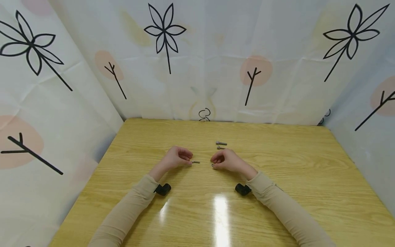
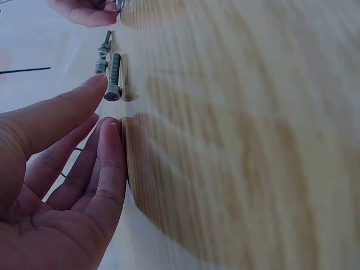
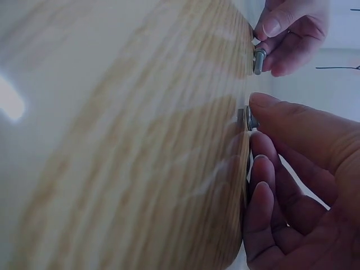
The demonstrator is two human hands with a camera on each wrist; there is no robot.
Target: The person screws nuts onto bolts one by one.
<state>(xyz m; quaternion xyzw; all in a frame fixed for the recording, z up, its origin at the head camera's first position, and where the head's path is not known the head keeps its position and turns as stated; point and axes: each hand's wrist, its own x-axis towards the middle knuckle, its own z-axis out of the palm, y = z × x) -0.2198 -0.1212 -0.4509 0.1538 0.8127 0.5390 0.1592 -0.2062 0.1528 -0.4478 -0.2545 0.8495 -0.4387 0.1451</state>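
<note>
A small socket head bolt (image 1: 195, 162) lies just off my left hand (image 1: 177, 157). Seen from the left wrist, the thumb tip is right beside the head of this bolt (image 2: 113, 80), and the loosely bent fingers stay apart from the thumb. My right hand (image 1: 228, 160) is a short way across from it. A small metal nut (image 1: 212, 165) is at that hand's fingertips. In the right wrist view the nut (image 3: 252, 118) stands on edge, pinched between the thumb and index finger, which partly cover it.
Two more bolts, a longer one (image 1: 221, 143) and another (image 1: 220, 148), lie behind my right hand on the wooden table (image 1: 308, 161). Printed cloth (image 1: 210, 41) hangs along the table's back and sides. A black camera mount (image 1: 163, 189) is strapped at each wrist.
</note>
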